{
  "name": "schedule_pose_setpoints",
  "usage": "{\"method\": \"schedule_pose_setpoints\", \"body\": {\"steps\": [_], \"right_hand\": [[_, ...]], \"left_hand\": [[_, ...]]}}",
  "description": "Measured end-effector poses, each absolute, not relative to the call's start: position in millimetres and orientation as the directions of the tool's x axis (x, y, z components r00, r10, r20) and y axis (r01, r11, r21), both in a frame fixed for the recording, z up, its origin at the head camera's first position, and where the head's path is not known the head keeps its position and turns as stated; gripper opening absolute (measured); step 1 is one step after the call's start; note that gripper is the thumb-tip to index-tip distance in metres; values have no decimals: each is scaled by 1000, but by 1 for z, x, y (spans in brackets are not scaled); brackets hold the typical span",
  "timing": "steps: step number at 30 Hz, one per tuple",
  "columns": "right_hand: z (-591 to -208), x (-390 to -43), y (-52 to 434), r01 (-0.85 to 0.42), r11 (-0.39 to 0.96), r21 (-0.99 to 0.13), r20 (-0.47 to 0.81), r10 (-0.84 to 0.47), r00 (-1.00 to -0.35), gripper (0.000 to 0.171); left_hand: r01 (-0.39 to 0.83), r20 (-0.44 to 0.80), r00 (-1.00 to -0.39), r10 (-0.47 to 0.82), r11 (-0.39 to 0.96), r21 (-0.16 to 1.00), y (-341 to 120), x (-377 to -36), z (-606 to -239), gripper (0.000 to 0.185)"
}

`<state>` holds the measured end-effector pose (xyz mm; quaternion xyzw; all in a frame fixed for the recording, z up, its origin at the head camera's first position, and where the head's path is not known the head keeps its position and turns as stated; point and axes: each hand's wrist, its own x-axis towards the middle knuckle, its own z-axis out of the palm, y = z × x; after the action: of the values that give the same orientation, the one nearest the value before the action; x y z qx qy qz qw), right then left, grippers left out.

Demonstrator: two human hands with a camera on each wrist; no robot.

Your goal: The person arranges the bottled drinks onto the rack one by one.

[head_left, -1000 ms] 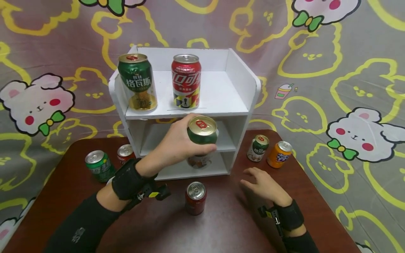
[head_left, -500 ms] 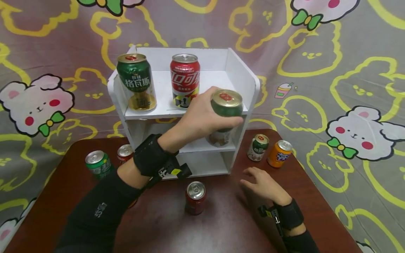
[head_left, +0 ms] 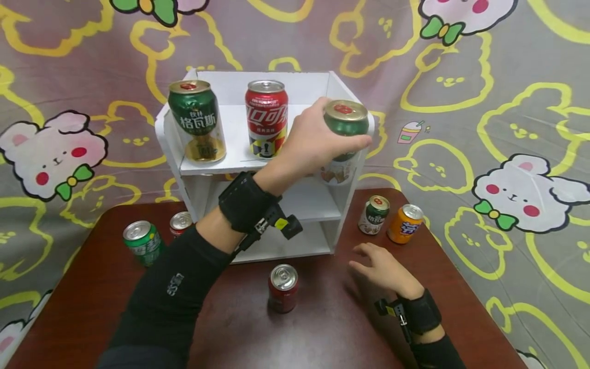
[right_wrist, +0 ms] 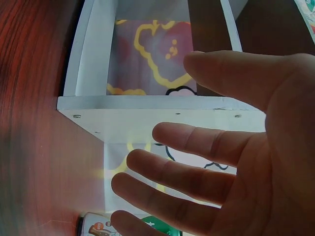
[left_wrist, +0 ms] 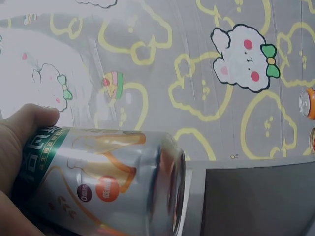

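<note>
My left hand (head_left: 318, 141) grips a green and silver can (head_left: 344, 139) and holds it in the air at the right front corner of the white shelf's (head_left: 207, 166) top tier. In the left wrist view the can (left_wrist: 106, 179) fills the lower left, with my fingers (left_wrist: 22, 130) curled round it. A green and gold can (head_left: 196, 120) and a red cola can (head_left: 266, 118) stand on that top tier. My right hand (head_left: 380, 269) rests on the brown table (head_left: 92, 287) with relaxed, spread fingers (right_wrist: 197, 147) and holds nothing.
On the table stand a red can (head_left: 283, 288) in front of the shelf, a green can (head_left: 142, 242) and a red can (head_left: 181, 223) at the left, and a green-white can (head_left: 373, 215) with an orange can (head_left: 405, 223) at the right. A cartoon-print cloth (head_left: 484, 102) hangs behind.
My left hand has lifted the green and silver can up and to the right, from in front of the middle tier to the level of the top tier. The right hand has stayed still.
</note>
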<state>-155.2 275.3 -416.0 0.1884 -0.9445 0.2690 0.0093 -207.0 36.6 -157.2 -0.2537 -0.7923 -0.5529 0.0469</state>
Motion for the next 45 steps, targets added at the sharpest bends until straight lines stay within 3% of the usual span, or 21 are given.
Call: {"method": "schedule_pose_setpoints", "body": {"steps": [29,38,45], "right_hand": [[-420,-159,273,-351,781,-517,89,-360,-929,40],[-421,-161,271,-342,780,-524,83,-353,-932,37],[-422,-161,271,-359,778,-516,98,-363,-927,37]], "left_hand": [[323,234,-937,260,385,864,41,-244,-148,71],[360,283,-921,269,303,882,42,-251,-151,68],[359,283,-920,270,292,887,40,-250,-159,80]]}}
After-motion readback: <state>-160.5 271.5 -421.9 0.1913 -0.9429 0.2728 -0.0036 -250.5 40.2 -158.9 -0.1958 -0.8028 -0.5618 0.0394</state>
